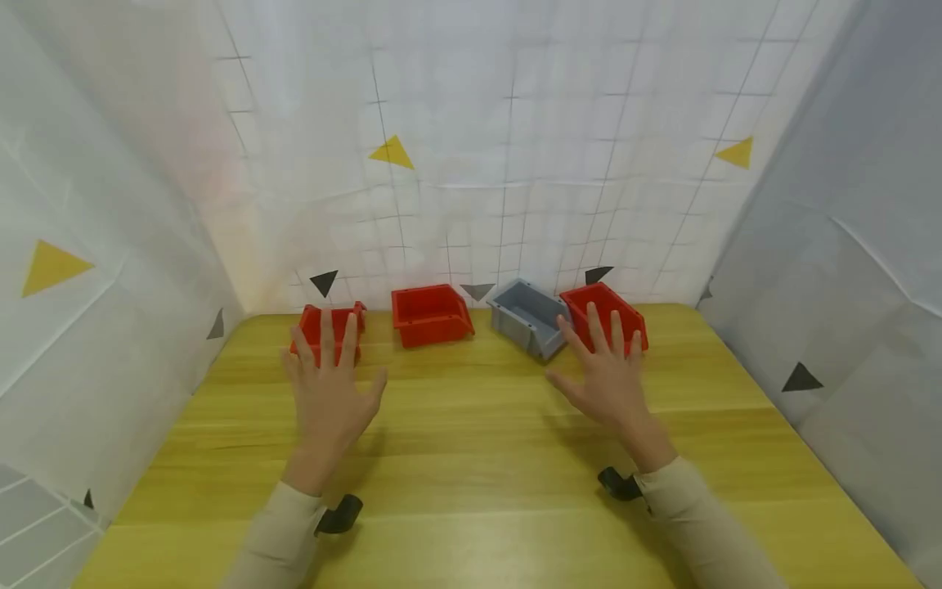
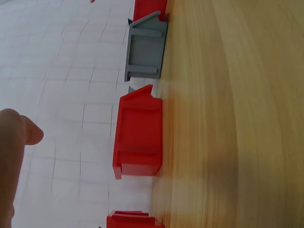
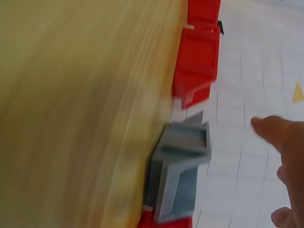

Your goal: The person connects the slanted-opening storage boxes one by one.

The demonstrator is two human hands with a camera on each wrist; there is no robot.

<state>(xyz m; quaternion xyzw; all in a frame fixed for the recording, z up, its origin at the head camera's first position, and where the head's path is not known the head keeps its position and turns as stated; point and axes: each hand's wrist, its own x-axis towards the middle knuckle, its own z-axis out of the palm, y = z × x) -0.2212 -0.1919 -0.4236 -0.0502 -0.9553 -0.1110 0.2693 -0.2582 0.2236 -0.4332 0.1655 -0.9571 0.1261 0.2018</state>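
Note:
Both hands hover over the wooden table with fingers spread and nothing held. My left hand (image 1: 327, 401) overlaps the leftmost red bin (image 1: 341, 319) in the head view. My right hand (image 1: 607, 384) is nearest the grey bin (image 1: 526, 315) and the rightmost red bin (image 1: 621, 315), its fingertips overlapping both there. Between the hands, farther back, sits another red bin (image 1: 430, 315). The left wrist view shows part of the left hand (image 2: 12, 156) apart from the bins. In the right wrist view, fingers (image 3: 280, 133) of the right hand show beside the grey bin (image 3: 178, 171).
The bins stand in a row along the back edge of the wooden table (image 1: 471, 458). White sheeting (image 1: 471, 123) with grid lines and coloured triangles rises behind it and along both sides. Black wrist mounts (image 1: 342, 514) hang below the sleeves.

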